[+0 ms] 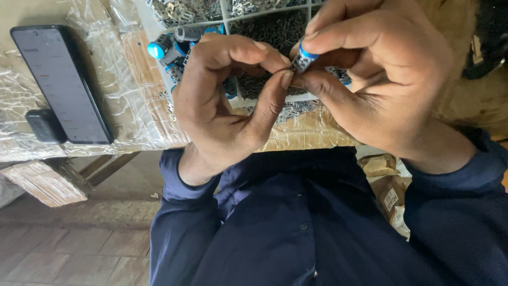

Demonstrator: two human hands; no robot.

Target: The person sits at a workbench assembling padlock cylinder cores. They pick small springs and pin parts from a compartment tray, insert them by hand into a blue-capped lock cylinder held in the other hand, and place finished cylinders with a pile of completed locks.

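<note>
Head view: our right hand point(381, 79) pinches a small blue-capped cylindrical capacitor point(304, 58) between thumb and forefinger; our left hand point(227, 100) meets it from nine o'clock, fingertips closed on its lower end. At twelve o'clock sits a white compartment tray point(227, 16) of metal parts; a black smartphone point(61, 82) lies at nine o'clock.

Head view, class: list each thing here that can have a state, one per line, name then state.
Left hand: pinched on the small cylinder's lower end.
Right hand: gripping the small cylinder.
Small cylinder: blue-capped, held between both hands.
Phone: lying flat, screen lit dimly.
Sorting tray: compartments filled with small metal parts.
Dark blue shirt: buttoned.
</note>
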